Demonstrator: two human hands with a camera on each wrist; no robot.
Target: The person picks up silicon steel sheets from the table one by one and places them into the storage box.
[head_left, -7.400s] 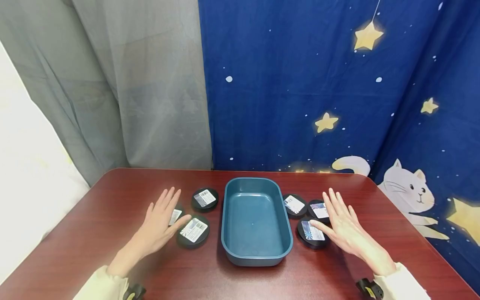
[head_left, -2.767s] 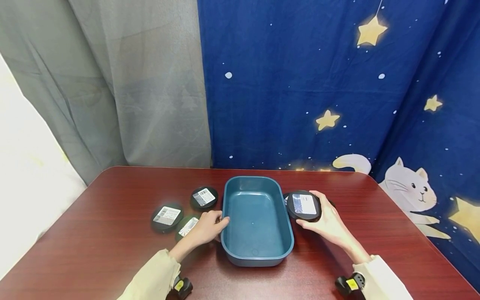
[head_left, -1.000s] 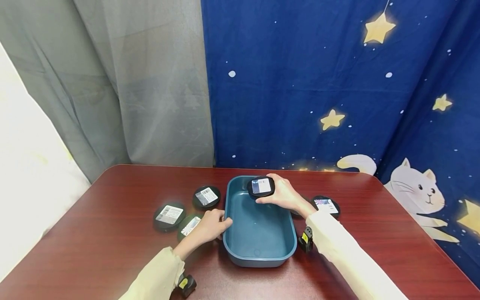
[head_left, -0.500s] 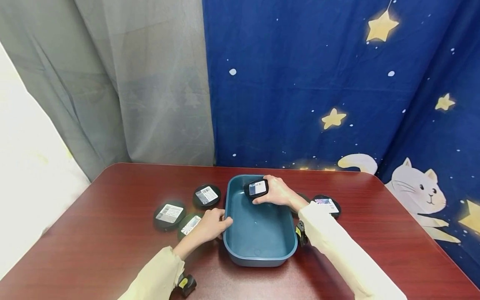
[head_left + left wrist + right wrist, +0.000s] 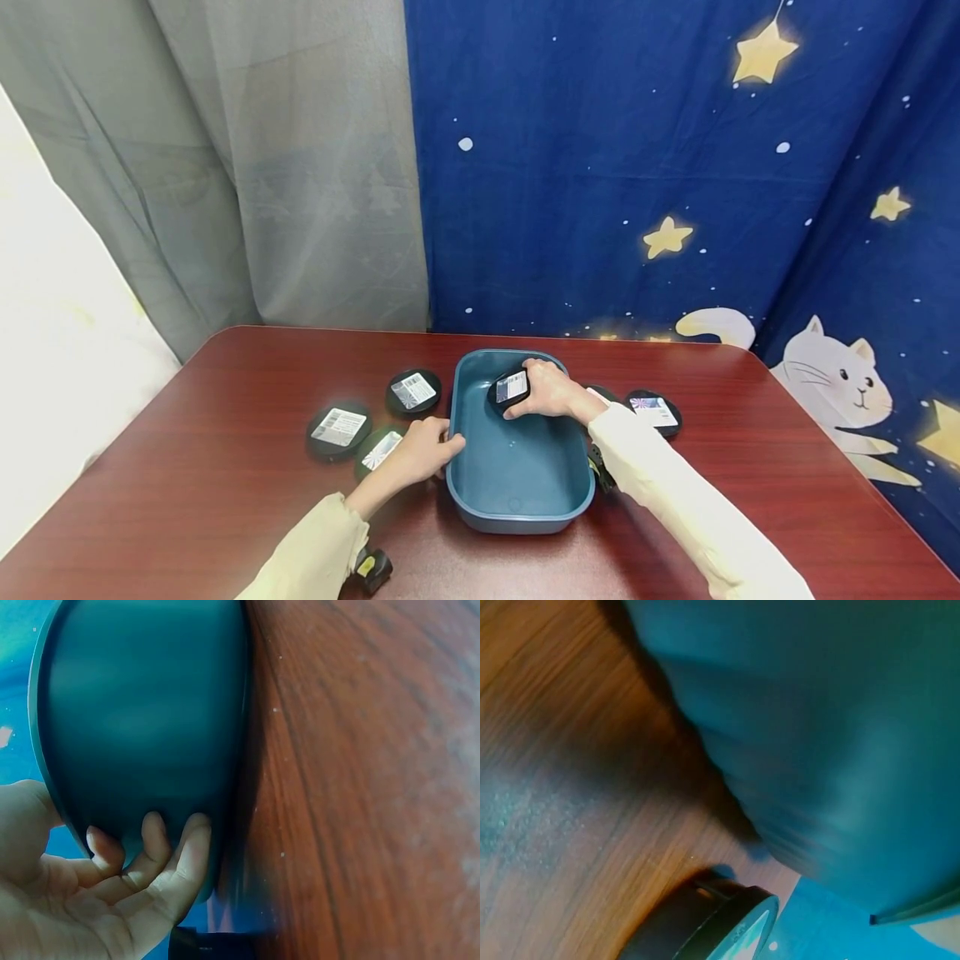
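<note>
In the head view, my left hand (image 5: 420, 450) grips the left rim of a blue rectangular tub (image 5: 517, 479), thumb over the edge. The left wrist view shows the curled fingers (image 5: 157, 844) against the tub's outer wall. My right hand (image 5: 551, 390) reaches over the right rim and holds a round black container (image 5: 510, 388) by its side, inside the far part of the tub. This container is tilted and its white barcode label faces up. The right wrist view shows the tub's outer wall (image 5: 817, 735), while the right hand's fingers are hidden there.
Left of the tub lie three more round black containers (image 5: 337, 429), (image 5: 413, 392), (image 5: 378, 450), the nearest partly behind my left hand. To the right, one labelled black container (image 5: 652, 412) lies beside another (image 5: 600, 392) mostly hidden by my right forearm. Curtains hang behind the table (image 5: 187, 467).
Both hands hovered open at first. My left hand then took the tub's rim. My right hand picked up a black container from the right, carried it left over the tub and lowered it inside.
</note>
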